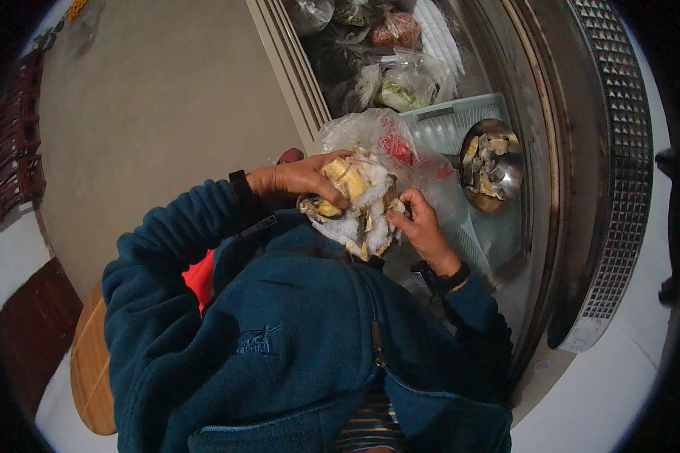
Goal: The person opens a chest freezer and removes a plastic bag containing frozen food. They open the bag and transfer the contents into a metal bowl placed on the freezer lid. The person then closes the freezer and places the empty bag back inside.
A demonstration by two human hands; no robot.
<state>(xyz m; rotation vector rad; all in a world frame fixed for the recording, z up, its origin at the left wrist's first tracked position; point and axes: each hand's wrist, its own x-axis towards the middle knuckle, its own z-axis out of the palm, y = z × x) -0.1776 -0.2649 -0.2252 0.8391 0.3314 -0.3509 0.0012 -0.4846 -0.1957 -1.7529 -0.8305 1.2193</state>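
My left hand (pixel 311 180) grips a frost-covered clump of food (pixel 356 187) from its left side, thumb across yellow chunks; dark-edged pieces show among the white frost. At the clump's right edge, my right hand (pixel 422 226) pinches a piece between thumb and fingers. Behind the clump lies a clear plastic bag (pixel 362 125) with red printing. A round metal bowl (pixel 511 170) to the right holds similar yellow and dark pieces. It stands by a pale green plastic basket (pixel 459 107). The exact kind of food cannot be told.
Beyond my hands, an open freezer or similar cabinet holds several tied plastic bags, one with green vegetables (pixel 399 93) and one with reddish contents (pixel 396 29). Its ridged frame (pixel 289 62) runs along the left. A wooden round top (pixel 90 362) is at the lower left.
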